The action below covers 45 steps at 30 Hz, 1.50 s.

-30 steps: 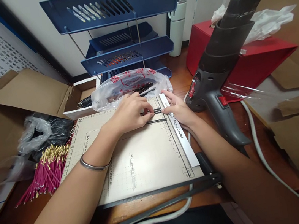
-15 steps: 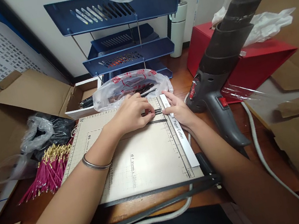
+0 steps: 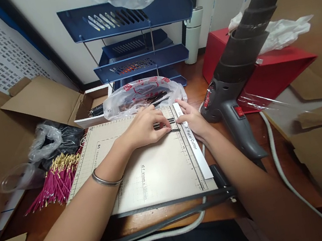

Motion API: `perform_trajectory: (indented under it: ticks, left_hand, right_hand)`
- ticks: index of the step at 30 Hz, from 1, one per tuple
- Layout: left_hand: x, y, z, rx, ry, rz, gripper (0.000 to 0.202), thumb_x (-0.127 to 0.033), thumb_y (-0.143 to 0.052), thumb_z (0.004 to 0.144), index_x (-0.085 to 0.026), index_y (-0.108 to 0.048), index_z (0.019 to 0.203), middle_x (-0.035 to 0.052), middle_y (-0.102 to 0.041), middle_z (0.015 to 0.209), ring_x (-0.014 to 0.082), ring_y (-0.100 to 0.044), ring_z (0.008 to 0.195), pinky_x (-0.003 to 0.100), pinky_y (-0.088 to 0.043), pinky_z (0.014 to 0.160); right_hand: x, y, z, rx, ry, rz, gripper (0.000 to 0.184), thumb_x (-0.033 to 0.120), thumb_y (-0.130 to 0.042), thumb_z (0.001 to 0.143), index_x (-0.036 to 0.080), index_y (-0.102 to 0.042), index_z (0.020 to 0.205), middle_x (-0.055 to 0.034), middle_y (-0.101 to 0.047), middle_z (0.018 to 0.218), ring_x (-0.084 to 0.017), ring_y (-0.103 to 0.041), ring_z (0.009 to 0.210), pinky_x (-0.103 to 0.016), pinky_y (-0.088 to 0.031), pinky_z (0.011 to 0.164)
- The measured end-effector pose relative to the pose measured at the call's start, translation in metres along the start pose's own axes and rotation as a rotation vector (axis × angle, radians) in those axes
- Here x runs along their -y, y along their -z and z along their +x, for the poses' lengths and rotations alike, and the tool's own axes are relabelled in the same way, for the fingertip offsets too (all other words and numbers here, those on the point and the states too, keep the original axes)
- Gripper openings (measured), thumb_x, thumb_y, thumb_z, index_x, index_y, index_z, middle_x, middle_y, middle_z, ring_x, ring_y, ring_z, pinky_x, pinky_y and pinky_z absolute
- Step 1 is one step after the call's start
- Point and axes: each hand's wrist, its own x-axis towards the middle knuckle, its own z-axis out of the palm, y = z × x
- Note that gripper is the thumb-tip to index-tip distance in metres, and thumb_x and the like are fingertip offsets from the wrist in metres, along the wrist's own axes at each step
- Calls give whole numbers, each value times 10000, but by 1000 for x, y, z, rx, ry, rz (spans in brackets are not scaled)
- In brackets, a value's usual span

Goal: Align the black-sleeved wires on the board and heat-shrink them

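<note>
A beige paper cutter board (image 3: 153,167) with a printed grid lies in front of me on the wooden desk. My left hand (image 3: 145,126) rests on its far part, fingers closed down on a few thin black tubes (image 3: 166,124) laid flat against the board. My right hand (image 3: 192,119) sits at the board's right edge by the white guard strip (image 3: 195,147) marked "Paper Cutter"; its fingertips touch the tubes' right ends. A metal bangle circles my left wrist.
A dark heat gun (image 3: 237,94) stands right of the board, white cable (image 3: 281,165) trailing. A plastic bag of black tubes (image 3: 144,94) lies behind the board. Magenta wires with gold tips (image 3: 54,178) are piled at left beside cardboard boxes. Blue tray rack (image 3: 137,54) and red box (image 3: 250,63) behind.
The view has dropped slightly. Both hands stay on the tubes; my left fingers have slid a little to the right, gathering the tubes closer to the white strip.
</note>
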Motion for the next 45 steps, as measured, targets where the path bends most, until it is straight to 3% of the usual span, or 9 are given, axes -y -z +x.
perform_trajectory:
  ticks: [5,15,22,31,45]
  left_hand:
    - [0,1,1,25,-1,-5,201,-339,-681,964,-227,-836,902,51,-799,932,229,-530,891,398,-358,863]
    - [-1,2,2,24,-8,47,184,-291,-672,963,-220,-832,907,47,-790,907,230,-530,894,392,-348,848]
    - [-4,4,0,-9,20,105,176,-289,-663,946,-217,-812,885,43,-771,888,240,-557,918,412,-341,881]
    - [-2,4,0,-20,26,140,187,-292,-649,950,-217,-807,884,52,-769,889,250,-552,936,426,-342,887]
    - [-2,4,0,-20,35,150,193,-308,-653,959,-219,-805,879,57,-763,889,258,-560,957,426,-353,888]
  right_hand:
    - [-2,2,1,-2,23,-33,1056,205,-687,523,248,-488,1560,-86,-600,1603,-347,-590,1452,-508,-460,1269]
    - [0,0,0,-7,6,-15,1087,200,-687,497,216,-454,1559,-113,-534,1665,-356,-540,1511,-523,-368,1336]
    - [-1,3,1,35,16,-4,1053,169,-696,503,249,-480,1531,-91,-557,1646,-347,-553,1505,-516,-407,1315]
    - [0,6,0,75,20,-8,1087,164,-725,513,262,-447,1559,-74,-464,1728,-338,-466,1585,-525,-308,1372]
    - [-4,8,1,80,20,-15,1102,170,-734,529,260,-438,1587,-83,-551,1652,-338,-547,1512,-506,-404,1319]
